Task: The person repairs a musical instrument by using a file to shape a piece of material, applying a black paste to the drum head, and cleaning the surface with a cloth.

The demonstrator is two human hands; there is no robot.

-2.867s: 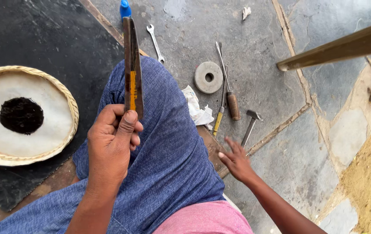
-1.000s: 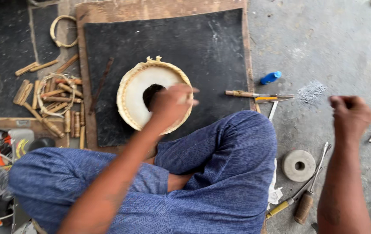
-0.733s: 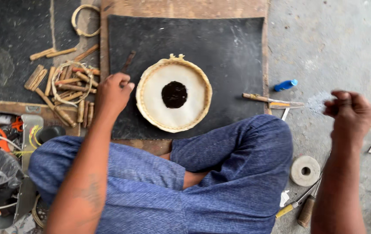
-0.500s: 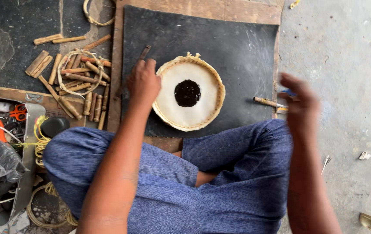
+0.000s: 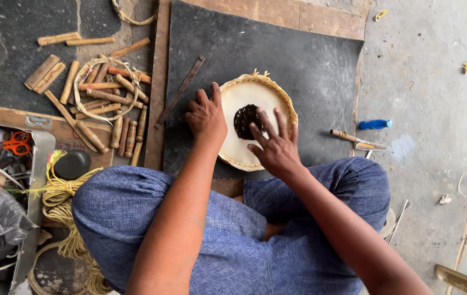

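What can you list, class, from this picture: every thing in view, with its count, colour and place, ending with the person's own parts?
Drum skin: one, cream with a dark centre patch and woven rim, on the mat.
Mat: one, black, on a wooden board, in front of the person.
Metal strip: one, dark, on the mat's left edge.
Wooden pegs: many, tan and brown, on the floor left of the mat.
Rope: one bundle, yellow, by the left knee.
Scissors: one pair, orange handles, in the metal tray at left.
Chisel-like tool: one, wooden handle, right of the mat.
Blue cylinder: one, on the grey floor at right.
Trousers: blue, on crossed legs.
Left hand: on the skin's left rim.
Right hand: fingers spread over the skin.
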